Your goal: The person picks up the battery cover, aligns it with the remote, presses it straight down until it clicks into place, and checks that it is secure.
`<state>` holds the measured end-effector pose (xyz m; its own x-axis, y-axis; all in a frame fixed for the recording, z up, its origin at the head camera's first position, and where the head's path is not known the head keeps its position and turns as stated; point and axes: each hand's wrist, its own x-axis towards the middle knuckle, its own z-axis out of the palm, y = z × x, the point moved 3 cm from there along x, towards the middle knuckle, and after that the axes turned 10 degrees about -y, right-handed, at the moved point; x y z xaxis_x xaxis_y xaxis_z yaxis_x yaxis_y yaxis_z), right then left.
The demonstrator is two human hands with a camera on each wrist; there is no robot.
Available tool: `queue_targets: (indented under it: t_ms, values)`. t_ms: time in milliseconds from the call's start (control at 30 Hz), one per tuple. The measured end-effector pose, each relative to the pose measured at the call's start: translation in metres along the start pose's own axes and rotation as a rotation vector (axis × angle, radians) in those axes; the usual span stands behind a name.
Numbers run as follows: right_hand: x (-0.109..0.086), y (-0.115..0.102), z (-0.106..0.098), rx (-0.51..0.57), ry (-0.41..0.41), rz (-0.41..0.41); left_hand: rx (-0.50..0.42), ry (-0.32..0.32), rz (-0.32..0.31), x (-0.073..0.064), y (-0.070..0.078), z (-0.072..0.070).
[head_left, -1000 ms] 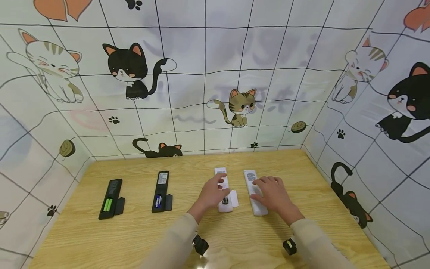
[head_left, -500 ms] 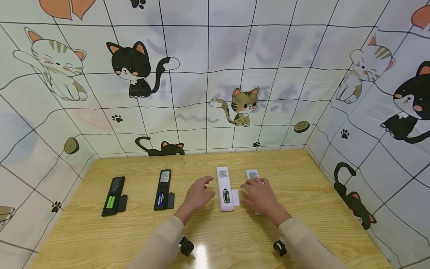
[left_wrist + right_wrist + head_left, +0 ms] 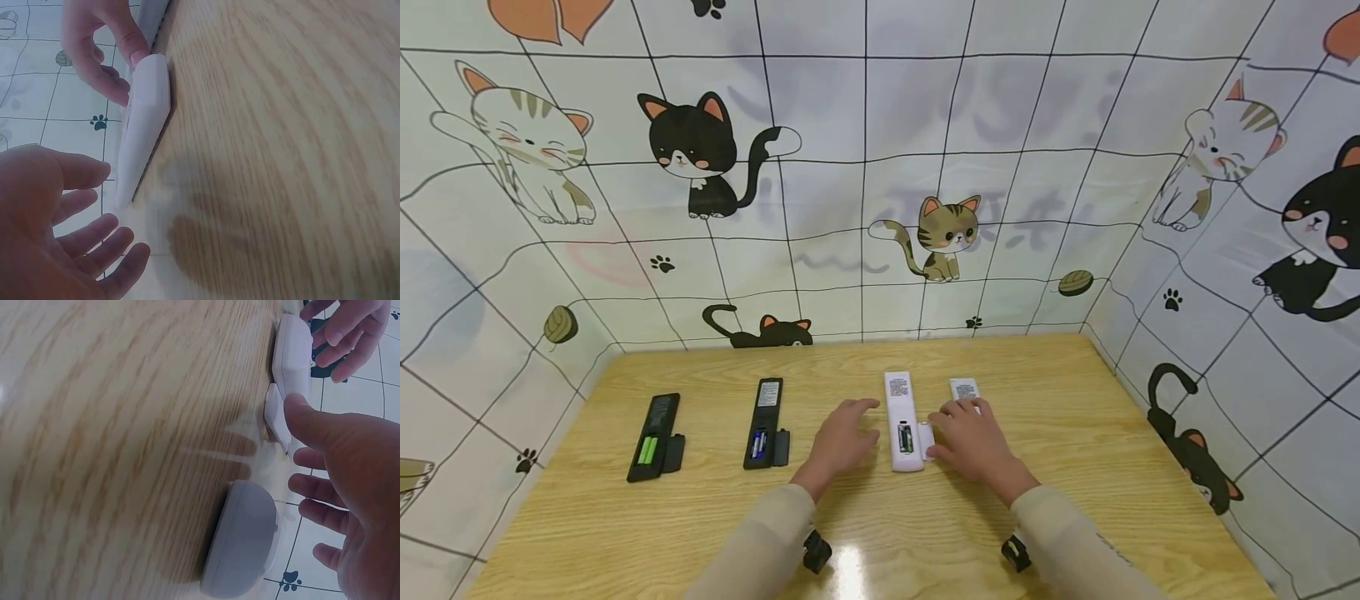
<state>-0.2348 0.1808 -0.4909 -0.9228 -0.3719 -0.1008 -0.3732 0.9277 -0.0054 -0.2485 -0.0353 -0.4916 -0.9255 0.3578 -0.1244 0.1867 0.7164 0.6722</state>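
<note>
Left hand (image 3: 838, 437), fingers loosely spread and empty, hovers beside the white remote (image 3: 898, 407) on the table (image 3: 865, 500); right hand (image 3: 973, 437), relaxed, gripping nothing, sits by its loose cover (image 3: 275, 414), apparently lining up a pickup needing a pinch.

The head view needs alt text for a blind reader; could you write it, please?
A person's left grip and right grip flank a white remote with its battery compartment open on a wooden table, the right partly hiding another white remote. Two black remotes lie further left.
</note>
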Motion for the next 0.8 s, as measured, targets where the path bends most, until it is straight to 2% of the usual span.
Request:
queue_targets:
  t_ms: [267,367,800]
  values:
    - [0.002,0.001,-0.001,-0.017,-0.007,0.003,0.093,0.011,0.010,0.015,0.003,0.008]
    - [0.002,0.000,-0.003,-0.007,-0.001,-0.008,0.121,0.016,-0.006,0.019,0.002,0.010]
    - [0.013,-0.005,-0.003,-0.028,-0.044,0.009,0.191,0.052,-0.027,0.030,0.004,0.011]
